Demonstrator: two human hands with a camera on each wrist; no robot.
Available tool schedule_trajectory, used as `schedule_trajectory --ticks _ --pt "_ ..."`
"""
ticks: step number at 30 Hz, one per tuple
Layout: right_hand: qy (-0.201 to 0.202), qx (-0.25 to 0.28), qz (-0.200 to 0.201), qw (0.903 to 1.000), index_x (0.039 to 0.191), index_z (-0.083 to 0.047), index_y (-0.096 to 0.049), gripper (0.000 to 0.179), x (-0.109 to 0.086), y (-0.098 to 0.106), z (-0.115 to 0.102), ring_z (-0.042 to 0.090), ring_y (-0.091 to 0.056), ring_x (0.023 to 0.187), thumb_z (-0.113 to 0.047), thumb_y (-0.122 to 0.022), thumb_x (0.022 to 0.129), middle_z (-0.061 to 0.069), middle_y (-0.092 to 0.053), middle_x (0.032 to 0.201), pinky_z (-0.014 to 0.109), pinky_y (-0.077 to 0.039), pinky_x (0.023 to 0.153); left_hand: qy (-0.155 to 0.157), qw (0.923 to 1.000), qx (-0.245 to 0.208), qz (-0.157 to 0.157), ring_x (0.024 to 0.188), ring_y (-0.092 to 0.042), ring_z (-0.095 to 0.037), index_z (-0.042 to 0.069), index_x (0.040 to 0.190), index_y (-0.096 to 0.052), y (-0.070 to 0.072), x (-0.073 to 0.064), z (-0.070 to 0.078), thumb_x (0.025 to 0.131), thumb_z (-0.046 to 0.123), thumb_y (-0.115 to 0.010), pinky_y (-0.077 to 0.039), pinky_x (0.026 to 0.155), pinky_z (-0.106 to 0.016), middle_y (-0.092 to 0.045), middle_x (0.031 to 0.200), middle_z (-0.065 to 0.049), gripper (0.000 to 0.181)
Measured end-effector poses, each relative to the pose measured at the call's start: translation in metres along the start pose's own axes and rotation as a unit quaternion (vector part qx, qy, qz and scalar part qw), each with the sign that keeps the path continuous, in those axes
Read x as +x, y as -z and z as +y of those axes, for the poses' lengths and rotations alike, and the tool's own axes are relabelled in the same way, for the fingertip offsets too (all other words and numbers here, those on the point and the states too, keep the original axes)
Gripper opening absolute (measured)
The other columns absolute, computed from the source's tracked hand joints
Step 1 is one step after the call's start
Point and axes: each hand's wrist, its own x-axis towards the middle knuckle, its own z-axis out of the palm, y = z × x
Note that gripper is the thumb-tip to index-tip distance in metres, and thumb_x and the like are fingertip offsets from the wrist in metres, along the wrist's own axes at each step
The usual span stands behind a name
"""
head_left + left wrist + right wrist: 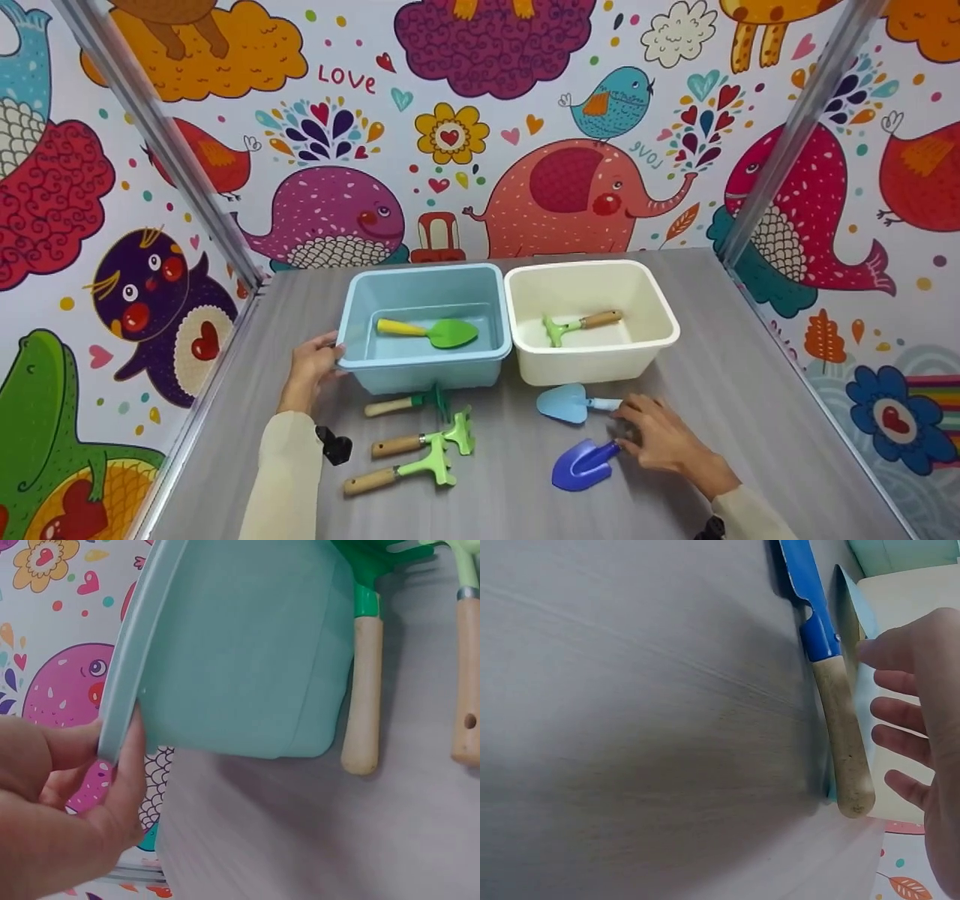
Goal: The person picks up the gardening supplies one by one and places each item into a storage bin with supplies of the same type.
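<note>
My left hand (311, 369) pinches the left rim of a light blue basin (240, 652), thumb on one side and fingers on the other. A green trowel with a yellow handle (452, 334) lies inside this basin. On the right, my right hand (664, 436) is over the handle end of a dark blue trowel (582, 466). In the right wrist view its fingers are extended and spread, close beside the trowel's wooden handle (844, 739), not wrapped round it. A light blue trowel (564, 405) lies just beyond, its handle end near the fingers.
A cream basin (589, 367) stands right of the blue one, holding a small light green rake (559, 328). In front of the blue basin lie a dark green hand rake (397, 406) and two light green rakes (397, 446). Patterned walls enclose the grey table (510, 495).
</note>
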Motion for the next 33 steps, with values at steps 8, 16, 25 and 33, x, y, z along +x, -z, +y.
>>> schedule_trajectory --ticks 8,16,25,33 --pt "-0.005 -0.007 -0.028 0.9996 0.092 -0.015 -0.072 0.027 0.001 0.002 -0.001 0.017 -0.054 0.094 -0.007 -0.081 0.068 -0.005 -0.057 0.099 0.044 -0.044 0.085 0.004 1.0 -0.004 0.001 0.128 -0.056 -0.033 0.004 0.152 -0.04 -0.001 0.0 0.0 0.106 0.011 -0.047 -0.052 0.105 -0.04 -0.042 0.155 -0.022 0.047" --pt "0.006 -0.014 -0.03 0.9994 0.086 -0.018 -0.071 0.025 0.001 0.0 -0.003 0.017 -0.054 0.092 -0.001 -0.081 0.07 -0.005 -0.058 0.097 0.042 -0.044 0.083 0.001 1.0 -0.005 -0.004 0.132 -0.054 -0.034 0.005 0.153 -0.039 0.002 0.002 -0.002 0.106 0.013 -0.046 -0.05 0.107 -0.042 -0.04 0.157 -0.02 0.048" --pt "0.068 -0.038 0.041 0.9961 0.081 -0.016 -0.071 0.025 -0.003 -0.01 0.001 0.018 -0.058 0.086 0.004 -0.082 0.07 -0.003 -0.06 0.091 0.037 -0.041 0.074 0.0 0.9993 -0.036 -0.012 0.14 -0.047 -0.035 0.005 0.154 -0.037 0.006 0.001 -0.007 0.106 0.013 -0.047 -0.046 0.112 -0.043 -0.034 0.161 -0.02 0.05" --pt "0.084 -0.057 0.063 0.9928 0.08 -0.014 -0.07 0.028 -0.002 -0.009 0.003 0.018 -0.059 0.083 0.004 -0.085 0.066 -0.003 -0.06 0.086 0.038 -0.044 0.073 -0.005 0.9986 -0.046 -0.025 0.143 -0.043 -0.036 0.005 0.155 -0.034 0.003 0.003 -0.007 0.106 0.013 -0.047 -0.043 0.114 -0.046 -0.03 0.162 -0.02 0.051"
